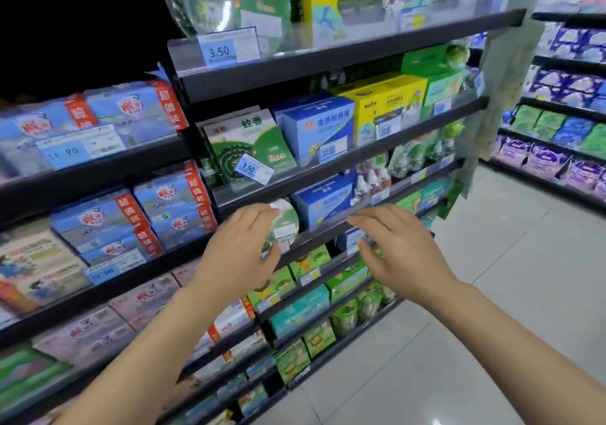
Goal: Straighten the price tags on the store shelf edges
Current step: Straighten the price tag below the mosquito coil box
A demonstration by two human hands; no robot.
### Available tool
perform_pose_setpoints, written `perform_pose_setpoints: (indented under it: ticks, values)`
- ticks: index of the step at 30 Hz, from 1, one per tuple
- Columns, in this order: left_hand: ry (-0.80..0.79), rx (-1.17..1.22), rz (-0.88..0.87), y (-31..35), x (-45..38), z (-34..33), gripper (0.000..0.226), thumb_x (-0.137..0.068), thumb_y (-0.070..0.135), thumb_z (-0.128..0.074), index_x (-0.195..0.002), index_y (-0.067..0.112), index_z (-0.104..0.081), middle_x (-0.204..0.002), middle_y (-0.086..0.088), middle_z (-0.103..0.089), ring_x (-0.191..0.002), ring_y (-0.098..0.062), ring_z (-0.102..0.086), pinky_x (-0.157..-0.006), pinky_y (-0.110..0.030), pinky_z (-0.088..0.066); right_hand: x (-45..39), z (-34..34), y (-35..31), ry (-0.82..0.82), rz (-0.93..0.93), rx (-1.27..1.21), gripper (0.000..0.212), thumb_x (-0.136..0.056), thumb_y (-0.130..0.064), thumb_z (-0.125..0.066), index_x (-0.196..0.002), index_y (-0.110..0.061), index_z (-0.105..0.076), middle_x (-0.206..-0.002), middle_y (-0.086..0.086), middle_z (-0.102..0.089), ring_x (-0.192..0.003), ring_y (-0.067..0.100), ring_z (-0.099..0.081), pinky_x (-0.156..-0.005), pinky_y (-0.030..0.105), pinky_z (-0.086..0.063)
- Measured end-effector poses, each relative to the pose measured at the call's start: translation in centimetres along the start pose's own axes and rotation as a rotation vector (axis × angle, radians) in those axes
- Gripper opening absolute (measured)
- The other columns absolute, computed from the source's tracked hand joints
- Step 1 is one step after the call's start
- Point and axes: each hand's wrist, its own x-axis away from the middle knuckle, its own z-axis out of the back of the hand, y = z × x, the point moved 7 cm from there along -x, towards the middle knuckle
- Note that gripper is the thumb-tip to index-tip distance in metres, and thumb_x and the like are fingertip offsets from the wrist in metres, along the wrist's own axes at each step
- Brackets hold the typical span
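This is a shop aisle, which shows in the long dark shelves [331, 162] filled with rows of boxed goods such as mosquito coil boxes [249, 144], the price tags [254, 169] fixed on the shelf edges, and another stocked rack [564, 110] across the tiled floor [492, 293].

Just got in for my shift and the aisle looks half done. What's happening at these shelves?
A person is working along the shelf edges with both bare hands, tidying price tags. The left hand and right hand are open, reaching toward the shelf rail in front of them, holding nothing. One shelf up, the 3.50 tag sits clearly tilted in front of a green mosquito coil box, so it has not been straightened. The 3.50 tag on the top shelf looks roughly level.
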Motion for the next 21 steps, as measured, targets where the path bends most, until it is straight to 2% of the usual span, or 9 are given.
perform_pose_setpoints:
  ticks: [4, 8, 15, 21]
  values:
    - [0.000, -0.014, 0.050, -1.9, -1.2, -0.9, 0.047, -0.088, 0.027, -0.058, -0.131, 0.011, -0.051, -0.133, -0.002, -0.051, -0.125, -0.020, -0.043, -0.103, -0.029, -0.030, -2.2, -2.0, 1.7, -0.021, 0.020, -0.030, 0.034, -0.087, -0.023, -0.048, -0.114, -0.010, -0.065, -0.104, 0.005, -0.065, -0.096, 0.026, -0.057, -0.085, 0.039, -0.045]
    - [-0.047, 0.002, 0.122, -4.4, -2.8, -2.9, 0.050, -0.093, 0.032, -0.051, -0.140, 0.018, -0.041, -0.142, 0.004, -0.041, -0.132, -0.016, -0.032, -0.109, -0.032, -0.024, -4.2, -4.5, 3.6, -0.036, 0.021, -0.053, 0.033, -0.089, -0.022, -0.048, -0.114, -0.008, -0.064, -0.103, 0.005, -0.063, -0.095, 0.027, -0.056, -0.084, 0.040, -0.045]
    - [0.043, -0.077, 0.141, -7.8, -4.4, -3.3, 0.054, -0.088, 0.043, -0.036, -0.131, 0.015, -0.051, -0.131, 0.001, -0.052, -0.120, -0.017, -0.040, -0.101, -0.039, -0.037, -8.1, -7.3, 5.9, -0.044, 0.080, -0.084, 0.034, -0.088, -0.023, -0.048, -0.113, -0.008, -0.065, -0.103, 0.007, -0.063, -0.096, 0.027, -0.055, -0.085, 0.038, -0.043]
    - [0.084, -0.090, 0.184, -8.7, -4.5, -3.4, 0.050, -0.086, 0.038, -0.042, -0.127, 0.013, -0.053, -0.129, 0.001, -0.054, -0.116, -0.016, -0.044, -0.099, -0.031, -0.029, -11.4, -10.0, 4.8, -0.073, 0.170, -0.179, 0.034, -0.089, -0.025, -0.050, -0.116, -0.010, -0.064, -0.106, 0.004, -0.063, -0.096, 0.026, -0.055, -0.085, 0.038, -0.044]
